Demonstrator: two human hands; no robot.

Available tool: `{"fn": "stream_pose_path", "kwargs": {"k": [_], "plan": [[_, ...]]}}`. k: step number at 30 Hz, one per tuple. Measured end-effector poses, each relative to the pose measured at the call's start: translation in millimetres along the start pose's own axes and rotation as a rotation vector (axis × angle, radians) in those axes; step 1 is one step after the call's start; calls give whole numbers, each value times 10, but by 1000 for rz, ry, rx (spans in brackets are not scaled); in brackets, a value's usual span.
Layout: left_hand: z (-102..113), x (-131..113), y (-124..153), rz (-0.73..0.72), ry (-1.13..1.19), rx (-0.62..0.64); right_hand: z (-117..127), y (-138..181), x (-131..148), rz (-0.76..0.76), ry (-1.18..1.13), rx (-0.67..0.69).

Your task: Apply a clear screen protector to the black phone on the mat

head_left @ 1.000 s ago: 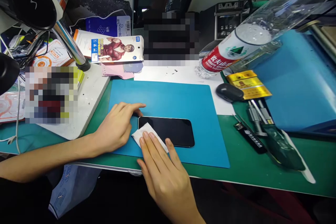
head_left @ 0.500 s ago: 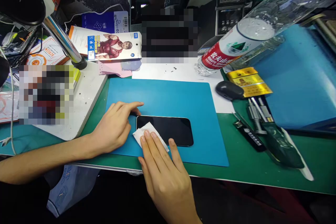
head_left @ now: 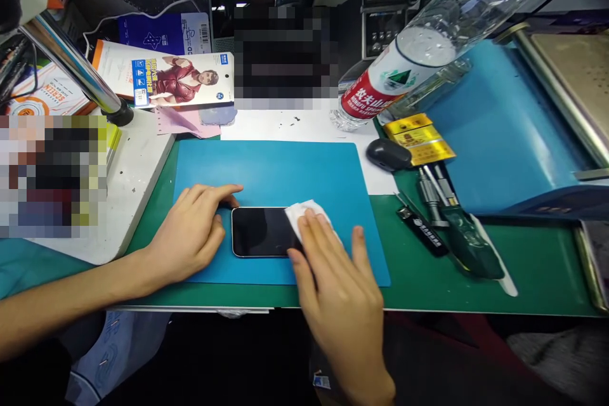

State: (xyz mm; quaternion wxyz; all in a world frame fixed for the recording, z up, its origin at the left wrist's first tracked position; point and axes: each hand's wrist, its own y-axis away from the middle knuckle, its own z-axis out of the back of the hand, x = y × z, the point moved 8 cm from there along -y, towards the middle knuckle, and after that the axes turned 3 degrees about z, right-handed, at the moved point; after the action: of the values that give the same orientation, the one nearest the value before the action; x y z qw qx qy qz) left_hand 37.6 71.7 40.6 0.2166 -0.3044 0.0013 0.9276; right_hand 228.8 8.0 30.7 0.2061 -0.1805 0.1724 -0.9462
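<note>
A smartphone (head_left: 261, 232) with a dark screen lies flat on a blue mat (head_left: 285, 168). My right hand (head_left: 335, 279) presses a folded white wipe (head_left: 297, 210) onto the phone's right end, its fingers laid flat over the wipe and its thumb and little finger spread. Wipe and fingers hide that end of the screen. My left hand (head_left: 190, 231) rests on the mat just left of the phone, index finger stretched out and the other fingers partly bent, holding nothing. Its fingertips are close to the phone's upper left corner; whether they touch it I cannot tell.
Right of the mat lie a black mouse (head_left: 389, 154), a gold packet (head_left: 420, 139), screwdrivers (head_left: 432, 193) and a dark green tool (head_left: 469, 244). A large water bottle (head_left: 366, 95) stands behind. At left are a white board (head_left: 143, 158), a lamp post (head_left: 76, 66) and printed boxes (head_left: 183, 81).
My right hand has slid the white wipe from the phone's left part to its right end. The left hand stays beside the phone. The whole view has shifted somewhat to the right.
</note>
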Motion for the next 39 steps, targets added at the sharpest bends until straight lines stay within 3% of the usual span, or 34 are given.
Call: {"fn": "stream_pose_path", "kwargs": {"k": [3, 11, 19, 27, 31, 35, 39], "plan": [[-10, -19, -13, -16, -18, 17, 7, -27, -87, -47, 21, -22], [-90, -81, 7, -125, -112, 121, -175, -218, 409, 42, -2, -21], [-106, -78, 23, -113, -124, 124, -2, -79, -40, 11, 77, -61], [-114, -69, 36, -136, -121, 115, -154, -195, 502, 46, 9, -62], [-115, -86, 40, -150, -136, 117, -62, -90, 311, 99, -21, -44], [-111, -120, 27, -157, -146, 122, 23, -68, 40, 40, 63, -81], [-106, -117, 15, -139, -143, 131, -36, -115, 234, 9, 121, -88]]}}
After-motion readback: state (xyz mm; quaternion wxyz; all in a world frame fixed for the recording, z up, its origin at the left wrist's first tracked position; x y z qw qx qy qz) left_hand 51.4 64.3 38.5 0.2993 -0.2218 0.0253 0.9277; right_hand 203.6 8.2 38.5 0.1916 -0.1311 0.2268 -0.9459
